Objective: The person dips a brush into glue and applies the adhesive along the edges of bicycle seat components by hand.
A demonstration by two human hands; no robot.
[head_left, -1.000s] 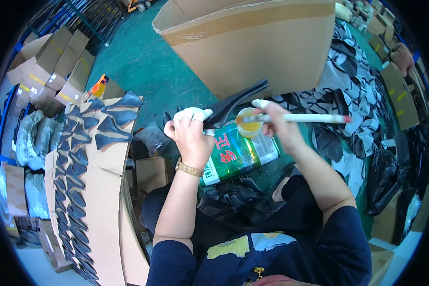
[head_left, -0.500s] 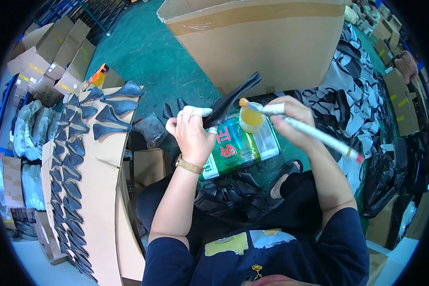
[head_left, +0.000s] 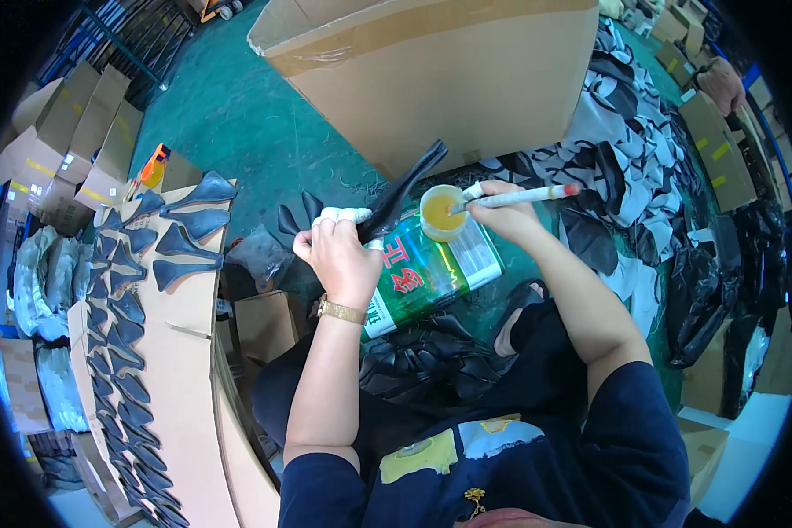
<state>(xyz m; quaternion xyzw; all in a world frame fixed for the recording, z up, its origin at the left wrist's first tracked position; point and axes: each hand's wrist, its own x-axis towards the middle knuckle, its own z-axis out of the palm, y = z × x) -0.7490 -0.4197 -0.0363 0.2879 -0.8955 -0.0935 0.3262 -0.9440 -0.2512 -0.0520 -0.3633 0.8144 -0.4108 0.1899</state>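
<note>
At the far left we see plastic-wrapped bundles (head_left: pixel 40 286), with open cardboard boxes (head_left: pixel 84 145) beyond them. Next to these, rows of dark pieces (head_left: pixel 125 330) lie along a long cardboard sheet (head_left: pixel 180 387), and an orange bottle (head_left: pixel 154 167) stands near its far end. To the right of the sheet we find a clear plastic bag (head_left: pixel 260 255) on the floor. Then comes our left hand (head_left: pixel 339 255), a gold watch (head_left: pixel 341 311) on its wrist and white wraps on some fingers; it is closed around a black piece (head_left: pixel 405 192), whose long arm slants up and away to the right while dark tips show left of the knuckles. Just beyond that hand, a green tin (head_left: pixel 431 273) lies on its side, bearing a small cup (head_left: pixel 443 231) of something yellow. Our right hand (head_left: pixel 502 211) pinches a white brush (head_left: pixel 528 195) near its bristle end, which is inside the cup; the handle points right. Behind stands a big cardboard box (head_left: pixel 449 88). Farther right we see a heap of grey and black scraps (head_left: pixel 625 158), then black plastic bags (head_left: pixel 704 299).
</note>
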